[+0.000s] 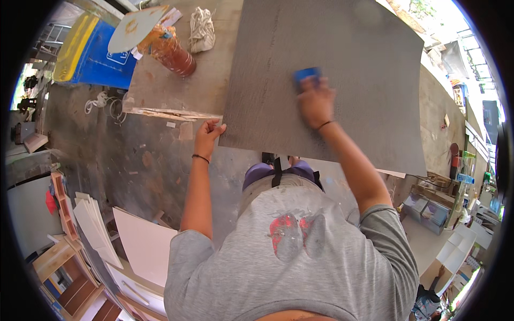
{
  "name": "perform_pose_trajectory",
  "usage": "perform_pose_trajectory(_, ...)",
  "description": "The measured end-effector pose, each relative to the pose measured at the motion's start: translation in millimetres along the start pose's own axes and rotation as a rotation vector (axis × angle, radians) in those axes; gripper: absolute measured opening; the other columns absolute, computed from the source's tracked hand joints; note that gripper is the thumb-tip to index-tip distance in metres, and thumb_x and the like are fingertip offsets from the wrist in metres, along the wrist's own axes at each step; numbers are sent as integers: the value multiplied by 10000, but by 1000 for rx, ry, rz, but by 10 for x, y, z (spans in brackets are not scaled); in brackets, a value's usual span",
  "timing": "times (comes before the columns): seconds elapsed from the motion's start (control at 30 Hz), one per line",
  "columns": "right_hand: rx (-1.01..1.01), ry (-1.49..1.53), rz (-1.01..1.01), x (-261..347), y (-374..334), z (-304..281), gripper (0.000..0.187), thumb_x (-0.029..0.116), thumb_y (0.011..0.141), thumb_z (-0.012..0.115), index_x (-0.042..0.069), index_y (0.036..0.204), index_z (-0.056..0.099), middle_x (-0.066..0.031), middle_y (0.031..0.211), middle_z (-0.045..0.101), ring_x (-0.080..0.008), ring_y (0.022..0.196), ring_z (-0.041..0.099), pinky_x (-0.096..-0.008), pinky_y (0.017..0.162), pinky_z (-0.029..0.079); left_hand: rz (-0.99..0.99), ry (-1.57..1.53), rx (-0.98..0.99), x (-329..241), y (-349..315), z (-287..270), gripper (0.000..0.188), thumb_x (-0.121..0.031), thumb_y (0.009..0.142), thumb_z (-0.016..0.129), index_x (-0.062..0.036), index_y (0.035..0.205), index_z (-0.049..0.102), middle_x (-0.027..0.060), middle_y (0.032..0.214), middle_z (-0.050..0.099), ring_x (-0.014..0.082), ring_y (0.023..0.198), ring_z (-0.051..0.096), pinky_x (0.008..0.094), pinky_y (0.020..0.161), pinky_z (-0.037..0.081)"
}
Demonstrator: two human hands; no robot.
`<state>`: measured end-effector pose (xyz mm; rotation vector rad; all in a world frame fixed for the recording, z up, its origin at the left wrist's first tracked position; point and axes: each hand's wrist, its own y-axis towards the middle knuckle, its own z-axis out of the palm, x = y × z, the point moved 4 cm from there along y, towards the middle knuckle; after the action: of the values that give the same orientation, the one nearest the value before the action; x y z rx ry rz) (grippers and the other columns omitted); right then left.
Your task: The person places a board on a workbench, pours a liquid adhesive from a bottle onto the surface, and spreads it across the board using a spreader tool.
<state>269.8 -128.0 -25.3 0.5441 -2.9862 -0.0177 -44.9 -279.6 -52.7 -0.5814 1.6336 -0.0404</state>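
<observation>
A large dark grey sheet lies flat on the work table, with its near edge toward my body. My right hand is on the sheet, fingers over a blue block that looks like a sponge or sanding block; both are slightly blurred. The underside of the block is hidden. At the sheet's near left corner, my left hand has its fingers curled and its thumb against the edge.
On the wooden table stand a reddish-brown container with a pale board on top, and a crumpled white cloth. A blue bin with a yellow rim is at far left. White panels lean behind me, lower left.
</observation>
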Motion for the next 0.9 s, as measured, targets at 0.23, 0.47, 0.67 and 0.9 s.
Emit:
perform_pose_trajectory(0.23, 1059, 805, -996, 1779, -1424, -749, 372, 240, 871, 477, 98, 1213, 506, -154, 1122, 564, -292, 1033, 563, -437, 908, 406, -219, -176, 121, 42, 10, 75, 318, -319, 760, 703, -121, 986, 599, -50, 852, 581, 42, 752, 479, 209, 675, 331)
perform_pose_trajectory(0.47, 117, 1028, 109, -176, -483, -1515, 359, 278, 909, 524, -15, 1114, 562, -70, 880, 628, -156, 822, 588, -292, 748, 470, -20, -283, -64, 7, -61, 89, 225, -245, 809, 667, -66, 935, 611, -33, 847, 589, 55, 754, 498, 207, 698, 384)
perform_pose_trajectory(0.67, -441, 1418, 750, -3210, -1167, -1424, 408, 304, 880, 521, 68, 1212, 507, -57, 1136, 510, -193, 1010, 499, -334, 832, 449, 120, -51, -222, -277, -190, 137, 222, -217, 826, 637, -9, 902, 626, 17, 801, 619, 95, 738, 544, 247, 696, 438)
perform_pose_trajectory(0.9, -699, 1113, 1011, -5159, -1503, -1513, 570, 339, 837, 560, 86, 1318, 385, -77, 1252, 468, -219, 1119, 447, -350, 902, 402, 160, 231, -375, -524, -317, -4, 257, -235, 819, 622, 6, 907, 623, 57, 755, 618, 131, 703, 560, 275, 660, 457)
